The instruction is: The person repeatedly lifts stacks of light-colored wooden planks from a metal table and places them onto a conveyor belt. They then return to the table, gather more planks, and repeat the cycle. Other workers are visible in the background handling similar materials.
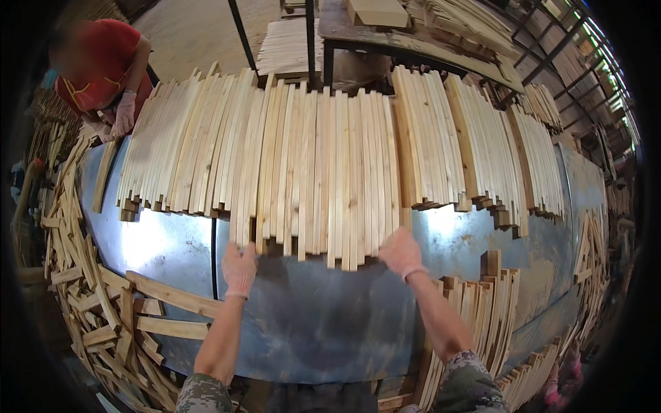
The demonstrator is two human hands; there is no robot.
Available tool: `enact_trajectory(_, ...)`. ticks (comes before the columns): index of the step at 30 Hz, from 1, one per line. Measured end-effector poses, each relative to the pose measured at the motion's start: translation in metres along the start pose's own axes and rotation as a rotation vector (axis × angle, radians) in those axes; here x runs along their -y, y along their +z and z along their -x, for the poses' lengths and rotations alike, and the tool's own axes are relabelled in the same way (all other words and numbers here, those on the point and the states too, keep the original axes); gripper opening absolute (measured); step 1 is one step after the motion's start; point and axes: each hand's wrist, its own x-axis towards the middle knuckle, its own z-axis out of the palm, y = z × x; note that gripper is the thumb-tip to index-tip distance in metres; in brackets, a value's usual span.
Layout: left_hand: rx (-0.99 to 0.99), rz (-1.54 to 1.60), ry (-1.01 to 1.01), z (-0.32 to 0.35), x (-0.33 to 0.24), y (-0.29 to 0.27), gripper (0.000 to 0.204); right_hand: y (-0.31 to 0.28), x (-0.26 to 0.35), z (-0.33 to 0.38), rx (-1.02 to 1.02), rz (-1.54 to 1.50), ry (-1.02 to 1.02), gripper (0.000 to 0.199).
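Observation:
A long row of pale wooden strips [323, 172] lies side by side on a metal-topped table [310, 316], their near ends uneven. At the near left corner of the middle group, my left hand [240, 270], in a pinkish knit glove, has its fingers closed at the strip ends. My right hand [401, 252], gloved likewise, is closed against the near right corner of that same group. Several strips between my hands stick out farther toward me than the others. Parts of the fingers of both hands are hidden by the wood and the angle.
Loose offcuts [113, 323] are heaped at the left edge. More strips [482, 303] stand stacked by my right forearm. Across the table at far left, a person in red [103, 69] wears gloves, near a single strip [105, 175]. A workbench [385, 34] stands behind the row.

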Motion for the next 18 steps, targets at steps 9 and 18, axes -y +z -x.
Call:
enact_trajectory(9,0.141,-0.372,-0.030,0.160,0.127,-0.097,0.042,0.084,-0.075,0.226,0.058,0.014,0.190,0.057)
enact_trajectory(18,0.141,-0.594,0.151,0.085,0.035,-0.144,0.075,0.059,-0.104,0.189,-0.322,-0.194,0.029,0.085)
